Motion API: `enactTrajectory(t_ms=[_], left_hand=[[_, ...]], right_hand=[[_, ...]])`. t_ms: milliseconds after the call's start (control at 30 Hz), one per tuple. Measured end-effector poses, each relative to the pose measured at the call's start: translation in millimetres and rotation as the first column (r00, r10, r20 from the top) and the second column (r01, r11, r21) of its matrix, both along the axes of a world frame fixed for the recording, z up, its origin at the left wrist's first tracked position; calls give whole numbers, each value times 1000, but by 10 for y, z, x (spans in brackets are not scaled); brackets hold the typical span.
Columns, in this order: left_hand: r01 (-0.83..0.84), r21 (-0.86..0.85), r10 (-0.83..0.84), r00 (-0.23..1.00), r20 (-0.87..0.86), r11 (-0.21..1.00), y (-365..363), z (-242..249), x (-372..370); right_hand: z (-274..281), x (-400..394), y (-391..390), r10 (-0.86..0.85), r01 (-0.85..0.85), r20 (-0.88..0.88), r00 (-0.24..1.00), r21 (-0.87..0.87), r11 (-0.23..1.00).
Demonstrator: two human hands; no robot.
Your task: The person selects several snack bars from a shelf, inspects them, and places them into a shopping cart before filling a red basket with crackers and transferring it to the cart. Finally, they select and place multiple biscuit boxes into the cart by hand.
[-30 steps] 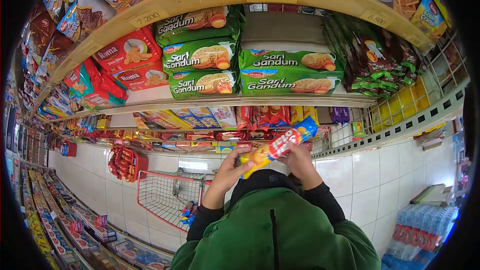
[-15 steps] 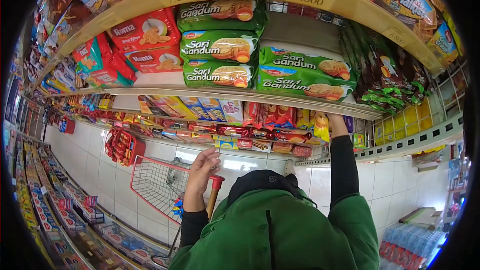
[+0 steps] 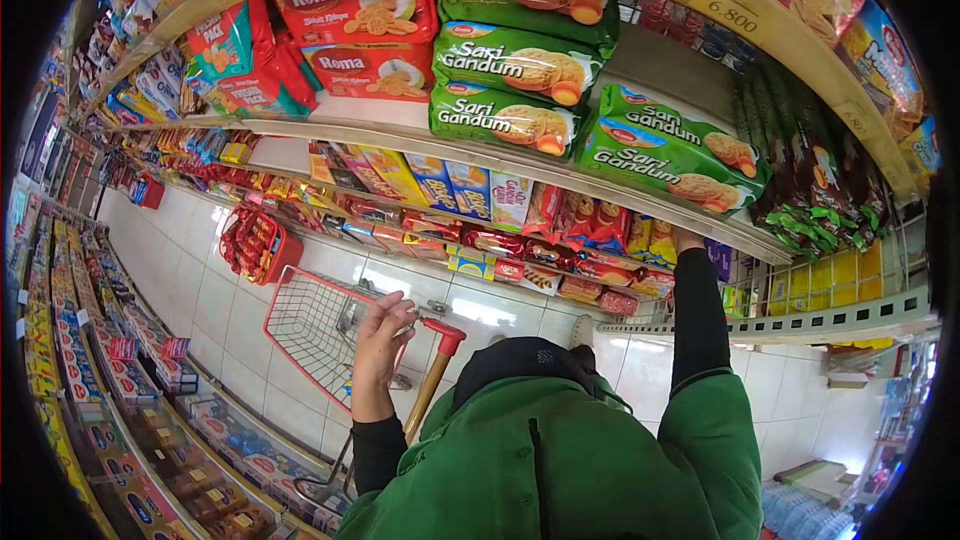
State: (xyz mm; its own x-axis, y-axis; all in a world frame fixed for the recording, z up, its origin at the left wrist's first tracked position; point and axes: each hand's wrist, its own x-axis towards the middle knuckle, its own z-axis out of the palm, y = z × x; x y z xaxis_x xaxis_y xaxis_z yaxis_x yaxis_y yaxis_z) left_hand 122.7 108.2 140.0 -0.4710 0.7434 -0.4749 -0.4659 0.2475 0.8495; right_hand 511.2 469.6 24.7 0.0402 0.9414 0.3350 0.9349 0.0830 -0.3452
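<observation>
My right hand (image 3: 688, 239) reaches into the lower shelf beside yellow snack packets (image 3: 661, 242); its fingers are hidden under the shelf edge above, so I cannot tell whether they grip a packet. Red packets (image 3: 608, 224) stand to the left of the yellow ones. Away from the shelf, my left hand (image 3: 378, 342) is raised with loosely bent fingers, and nothing is in it. Close to that hand is the red-capped end of a wooden handle (image 3: 436, 372). Beyond the hand stands a wire shopping cart (image 3: 312, 325) with red edging.
Green Sari Gandum biscuit packs (image 3: 512, 65) and red Roma packs (image 3: 365, 5) fill the shelf above. A red basket (image 3: 285, 255) of packets stands on the tiled floor. A perforated metal shelf post (image 3: 800, 325) is at my right, with another stocked shelf (image 3: 140, 410) at left.
The view has swung, so the shelves sit further right. My right hand has gone deeper by the yellow packets, and the packet at its fingers now lines up with the row. My left hand stays raised.
</observation>
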Motion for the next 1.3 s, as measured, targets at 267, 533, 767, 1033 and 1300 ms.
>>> enactTrajectory(t_ms=[267,533,767,1033,1300], left_hand=[[-102,-25,101,993,-61,994,-284,-122,-286],[-260,-132,233,954,-186,957,-679,-357,-687],[-518,-246,407,828,-386,819,-1155,-409,-1195],[-671,-501,256,704,-663,547,-1903,-1797,-1653],[-420,-830,-222,827,-516,367,-2228,-2623,-1498]], right_hand=[[-81,-2,44,-19,17,65,998,34,999],[-223,64,70,57,-58,159,986,-2,998],[-275,329,214,276,-267,115,954,-87,960],[419,-377,-590,86,-107,171,982,117,987],[651,-49,-1299,-86,25,201,976,288,957]])
